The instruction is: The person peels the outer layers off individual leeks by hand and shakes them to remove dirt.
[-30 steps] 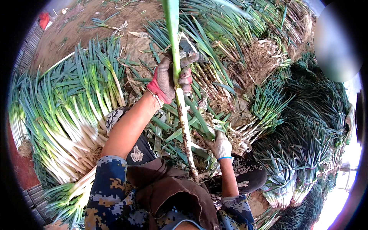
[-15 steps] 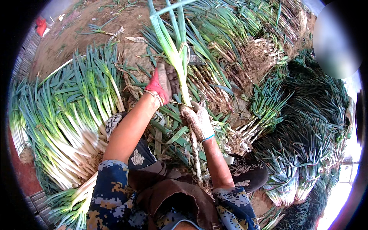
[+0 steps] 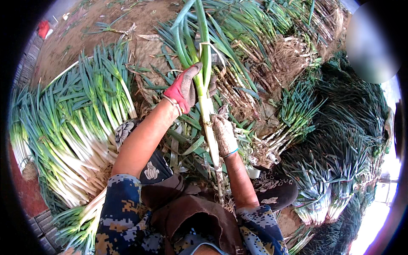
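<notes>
A long green onion (image 3: pixel 205 104) stands lengthwise in front of me, green leaves at the top, pale stem flecked with dry brown skin, roots low by my lap. My left hand (image 3: pixel 185 88), in a red-and-grey glove, is closed round it where the leaves branch. My right hand (image 3: pixel 223 134), in a soiled white glove, grips the stem lower down, its fingers curled at the stem's right side and partly hidden. Loose leaf trimmings (image 3: pixel 193 146) lie beneath both hands.
Cleaned white-stemmed onions (image 3: pixel 85 140) lie piled at left. Untrimmed onions with dirty roots (image 3: pixel 289 59) lie at upper right; dark tied bundles (image 3: pixel 331 140) are heaped at right. Bare dirt floor (image 3: pixel 72 34) shows at upper left, with a red object (image 3: pixel 43 29) at its edge.
My right hand has come up from the trimmings onto the stem. The onion has shifted, its several leaves now spreading above my left hand, which has regripped it.
</notes>
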Action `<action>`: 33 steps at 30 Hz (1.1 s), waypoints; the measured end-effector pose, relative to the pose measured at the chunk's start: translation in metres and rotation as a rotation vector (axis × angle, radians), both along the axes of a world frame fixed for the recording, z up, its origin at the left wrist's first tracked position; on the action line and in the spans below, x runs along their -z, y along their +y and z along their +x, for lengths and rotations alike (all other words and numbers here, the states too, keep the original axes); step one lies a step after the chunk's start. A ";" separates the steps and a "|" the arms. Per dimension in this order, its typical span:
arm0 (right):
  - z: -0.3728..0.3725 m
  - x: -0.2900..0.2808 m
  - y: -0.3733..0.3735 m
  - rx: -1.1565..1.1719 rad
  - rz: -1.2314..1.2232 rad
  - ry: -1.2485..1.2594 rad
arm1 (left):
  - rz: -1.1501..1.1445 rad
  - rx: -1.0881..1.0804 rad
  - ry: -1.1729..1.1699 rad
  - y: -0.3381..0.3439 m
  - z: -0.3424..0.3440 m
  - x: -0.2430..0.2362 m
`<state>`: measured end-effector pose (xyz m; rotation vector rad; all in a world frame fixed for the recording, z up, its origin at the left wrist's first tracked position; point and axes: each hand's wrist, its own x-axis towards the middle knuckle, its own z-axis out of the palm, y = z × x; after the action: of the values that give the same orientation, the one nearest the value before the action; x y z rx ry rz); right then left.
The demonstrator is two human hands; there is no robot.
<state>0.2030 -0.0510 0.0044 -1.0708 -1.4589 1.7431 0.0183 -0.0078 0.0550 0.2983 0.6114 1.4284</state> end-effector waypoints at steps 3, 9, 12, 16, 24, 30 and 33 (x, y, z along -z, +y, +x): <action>0.003 0.006 -0.006 -0.067 -0.408 0.315 | -0.014 0.043 -0.074 0.000 -0.001 -0.003; 0.037 0.052 -0.040 -0.148 -0.695 0.402 | 0.123 0.119 -0.020 -0.001 0.003 -0.003; 0.055 0.050 -0.041 -0.198 -0.674 0.286 | 0.097 0.116 0.004 0.002 0.002 0.004; 0.060 0.036 -0.064 -0.209 -0.228 -0.171 | 0.034 -0.091 0.110 0.007 -0.003 0.024; 0.144 0.106 -0.145 -1.089 0.561 -1.133 | 0.014 -0.274 0.285 0.009 -0.015 0.003; 0.121 0.032 -0.101 -0.572 0.532 -1.012 | -0.038 -0.245 0.104 0.011 -0.034 0.001; 0.094 -0.002 -0.067 -0.086 0.665 -0.858 | -0.024 -0.228 0.039 0.009 -0.050 -0.003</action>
<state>0.2974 -0.1179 0.0069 -1.4306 -2.3801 0.6842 -0.0313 0.0016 0.0579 0.2430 0.7116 1.6356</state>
